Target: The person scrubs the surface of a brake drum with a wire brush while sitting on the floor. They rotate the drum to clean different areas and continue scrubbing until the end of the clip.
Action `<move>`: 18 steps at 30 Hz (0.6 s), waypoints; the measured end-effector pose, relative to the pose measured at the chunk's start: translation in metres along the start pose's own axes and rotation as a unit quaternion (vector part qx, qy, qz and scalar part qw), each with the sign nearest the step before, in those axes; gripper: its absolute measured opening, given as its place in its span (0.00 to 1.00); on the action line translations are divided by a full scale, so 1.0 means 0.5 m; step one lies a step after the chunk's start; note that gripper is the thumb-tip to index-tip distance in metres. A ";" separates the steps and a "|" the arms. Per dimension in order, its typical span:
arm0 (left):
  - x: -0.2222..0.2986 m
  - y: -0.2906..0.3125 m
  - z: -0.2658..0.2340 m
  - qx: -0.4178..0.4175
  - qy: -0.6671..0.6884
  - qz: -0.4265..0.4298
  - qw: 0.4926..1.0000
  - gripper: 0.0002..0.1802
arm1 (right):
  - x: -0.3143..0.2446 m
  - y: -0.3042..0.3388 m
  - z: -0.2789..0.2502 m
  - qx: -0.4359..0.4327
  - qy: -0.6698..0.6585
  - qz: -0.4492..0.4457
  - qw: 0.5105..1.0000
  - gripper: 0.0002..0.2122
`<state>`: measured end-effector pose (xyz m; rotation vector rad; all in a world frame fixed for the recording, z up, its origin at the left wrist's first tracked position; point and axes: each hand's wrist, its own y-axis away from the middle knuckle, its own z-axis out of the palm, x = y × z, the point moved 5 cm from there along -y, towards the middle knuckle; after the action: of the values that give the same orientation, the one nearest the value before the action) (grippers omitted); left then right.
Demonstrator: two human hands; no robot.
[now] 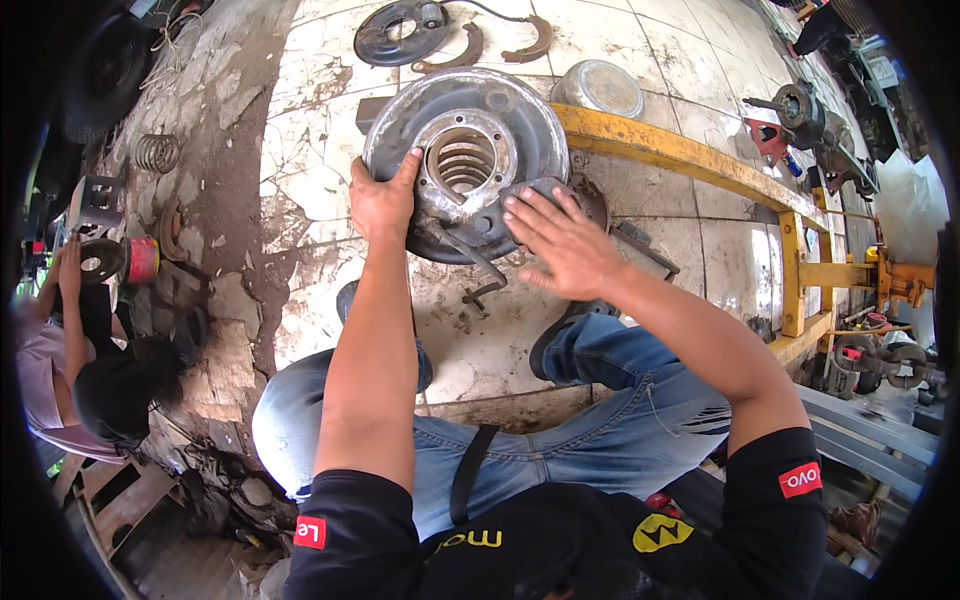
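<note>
A large round drum-brake backing plate [470, 90] stands tilted in front of me, dark and worn, with a central hole ringed by bolt holes. A rusty coil spring [466, 160] shows through the hole. My left hand [385, 200] grips the plate's left side, thumb near the hole and fingers at the outer rim. My right hand [565, 240] lies flat, fingers spread, on a dark grey sheet [541, 187] that looks like sandpaper, pressed against the plate's lower right face. A bent metal rod [485, 275] hangs below the plate.
A yellow steel frame [680, 158] runs along the right. Beyond the plate lie curved brake shoes [530, 42], a smaller backing plate [400, 32] and a round metal pan [600, 88]. At left, another person [62, 370] handles a ring-shaped part [100, 262]. A coil spring [157, 153] sits nearby.
</note>
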<state>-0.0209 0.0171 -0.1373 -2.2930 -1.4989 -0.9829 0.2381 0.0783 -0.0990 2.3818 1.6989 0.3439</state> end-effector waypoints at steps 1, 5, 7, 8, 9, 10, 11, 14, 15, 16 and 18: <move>0.001 0.001 -0.001 -0.002 0.004 0.002 1.000 0.60 | -0.002 0.004 0.009 -0.025 -0.018 -0.045 0.999 0.38; 0.006 0.000 -0.001 0.000 -0.004 -0.004 1.000 0.59 | 0.042 -0.006 -0.001 0.098 -0.014 0.121 0.988 0.37; 0.006 -0.001 -0.002 -0.007 -0.008 -0.007 1.000 0.59 | 0.008 0.017 0.002 0.048 -0.013 0.028 0.998 0.37; 0.007 -0.001 -0.003 -0.016 -0.004 -0.005 1.000 0.60 | 0.021 0.024 0.002 0.011 -0.002 -0.001 1.000 0.37; 0.010 -0.001 -0.004 -0.026 -0.001 -0.003 1.000 0.60 | 0.036 0.028 0.007 -0.025 0.009 -0.030 0.999 0.37; 0.012 0.000 -0.005 -0.023 0.001 0.000 1.000 0.60 | 0.071 0.018 -0.008 0.051 -0.019 0.063 0.996 0.37; 0.015 -0.001 -0.005 -0.020 0.002 0.003 1.000 0.60 | 0.064 0.022 -0.004 0.058 -0.013 0.061 0.996 0.37; 0.006 -0.005 0.003 -0.004 0.006 0.008 1.000 0.60 | -0.002 0.034 0.001 0.058 -0.050 -0.057 0.995 0.35; 0.002 -0.009 0.006 0.002 0.007 0.008 1.000 0.60 | 0.006 0.035 -0.004 0.067 -0.010 -0.067 0.995 0.35; 0.002 -0.008 0.003 -0.001 0.006 0.009 1.000 0.59 | 0.011 0.034 -0.005 0.075 0.027 -0.080 0.994 0.34; 0.010 -0.007 -0.002 0.010 0.007 0.023 1.000 0.60 | 0.060 0.012 -0.012 0.079 0.042 0.037 0.995 0.34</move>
<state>-0.0229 0.0219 -0.1338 -2.2913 -1.4386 -0.9654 0.2510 0.1050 -0.0894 2.5837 1.7366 0.3383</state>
